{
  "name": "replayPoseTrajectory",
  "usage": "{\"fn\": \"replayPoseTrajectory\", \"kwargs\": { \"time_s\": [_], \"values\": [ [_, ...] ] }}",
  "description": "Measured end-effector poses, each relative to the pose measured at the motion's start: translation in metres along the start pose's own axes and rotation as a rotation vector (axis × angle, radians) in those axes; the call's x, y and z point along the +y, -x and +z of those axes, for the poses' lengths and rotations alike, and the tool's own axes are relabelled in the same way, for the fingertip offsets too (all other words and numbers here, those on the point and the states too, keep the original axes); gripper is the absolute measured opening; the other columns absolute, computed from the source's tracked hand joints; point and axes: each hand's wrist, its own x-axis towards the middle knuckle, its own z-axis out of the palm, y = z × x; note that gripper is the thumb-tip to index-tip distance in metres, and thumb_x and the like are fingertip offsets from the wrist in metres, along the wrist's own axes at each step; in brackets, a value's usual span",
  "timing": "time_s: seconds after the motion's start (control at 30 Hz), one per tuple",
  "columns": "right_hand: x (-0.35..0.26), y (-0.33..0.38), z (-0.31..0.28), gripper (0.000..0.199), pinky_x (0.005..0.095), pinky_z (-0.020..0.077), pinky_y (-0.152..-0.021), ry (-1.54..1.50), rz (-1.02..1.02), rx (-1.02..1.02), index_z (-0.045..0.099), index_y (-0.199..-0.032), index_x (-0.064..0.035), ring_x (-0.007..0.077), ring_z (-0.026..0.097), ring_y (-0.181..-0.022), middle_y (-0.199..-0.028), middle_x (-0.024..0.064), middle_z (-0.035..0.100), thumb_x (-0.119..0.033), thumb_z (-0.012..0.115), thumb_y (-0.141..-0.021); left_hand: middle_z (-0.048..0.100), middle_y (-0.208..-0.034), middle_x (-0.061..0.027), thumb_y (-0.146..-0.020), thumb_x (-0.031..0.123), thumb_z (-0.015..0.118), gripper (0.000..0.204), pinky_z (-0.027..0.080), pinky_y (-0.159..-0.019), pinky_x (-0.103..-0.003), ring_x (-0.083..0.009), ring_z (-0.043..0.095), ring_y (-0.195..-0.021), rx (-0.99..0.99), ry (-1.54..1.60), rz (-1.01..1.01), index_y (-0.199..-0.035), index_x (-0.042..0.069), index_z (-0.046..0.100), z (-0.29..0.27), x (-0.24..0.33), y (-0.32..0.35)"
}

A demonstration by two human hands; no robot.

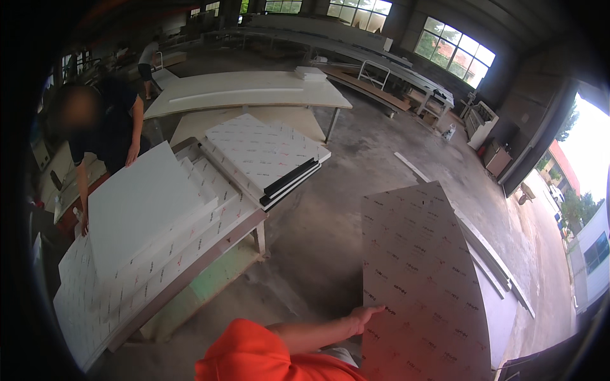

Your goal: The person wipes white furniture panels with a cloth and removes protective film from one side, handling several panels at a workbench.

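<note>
A large flat panel (422,254) stands upright at the right, its near face covered in a film with repeated dark and red print. My left hand (362,319) grips its left edge, the fingertips lying on the printed face. The left forearm reaches across from a red-orange sleeve. Behind the panel's right edge, a pale sheet (494,311) shows in part. My right hand is out of sight.
Stacked white panels (140,203) lie on a bench at left, where a co-worker (111,127) touches one. More printed panels (254,152) with black strips lie farther back. A long white table (241,86) stands beyond. Long strips (489,247) rest near the right doorway.
</note>
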Motion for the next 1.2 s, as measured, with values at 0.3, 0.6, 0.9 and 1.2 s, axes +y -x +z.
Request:
{"fn": "replayPoseTrajectory", "kwargs": {
  "time_s": [0.3,0.6,0.9,1.2],
  "values": [
    [-0.251,-0.171,0.062,0.074,0.0492,0.0551,-0.082,-0.075,0.153,-0.167,0.082,-0.093,-0.0102,0.0338,0.075,-0.083,-0.077,0.0117,0.077,-0.073,0.042,-0.1,0.068,-0.133,-0.0131,-0.102,0.04,0.066,0.046,0.053,-0.104,-0.054,-0.0315,0.063,-0.124,0.012,0.044,0.056,-0.132,0.006,0.065,0.026,0.248,-0.107],
    [-0.534,-0.352,0.106,0.079,0.0472,0.0546,-0.086,-0.189,-0.005,-0.398,0.078,-0.101,-0.007,0.0341,0.074,-0.091,-0.088,0.0124,0.08,-0.075,0.038,-0.101,0.067,-0.131,-0.0152,-0.095,0.034,0.077,0.05,0.054,-0.105,-0.054,-0.0324,0.065,-0.122,0.155,0.145,0.258,-0.13,0.001,0.063,-0.002,0.483,-0.194],
    [-0.822,-0.469,0.133,0.076,0.0503,0.0574,-0.084,-0.423,-0.521,0.13,0.075,-0.113,-0.0021,0.0371,0.074,-0.087,-0.097,0.022,0.077,-0.072,0.049,-0.099,0.062,-0.144,-0.0148,-0.104,0.039,0.061,0.054,0.049,-0.111,-0.054,-0.0328,0.058,-0.134,0.114,0.147,0.414,-0.144,0.003,0.057,-0.042,0.736,-0.278],
    [-1.111,-0.647,0.13,0.077,0.0517,0.0584,-0.08,-0.361,-0.288,-0.242,0.074,-0.109,0.0057,0.0387,0.073,-0.083,-0.098,0.0258,0.076,-0.069,0.059,-0.096,0.064,-0.141,-0.0148,-0.105,0.034,0.062,0.05,0.049,-0.111,-0.049,-0.0318,0.062,-0.129,0.07,0.297,0.528,-0.141,-0.001,0.058,-0.05,0.947,-0.376]
  ]
}}
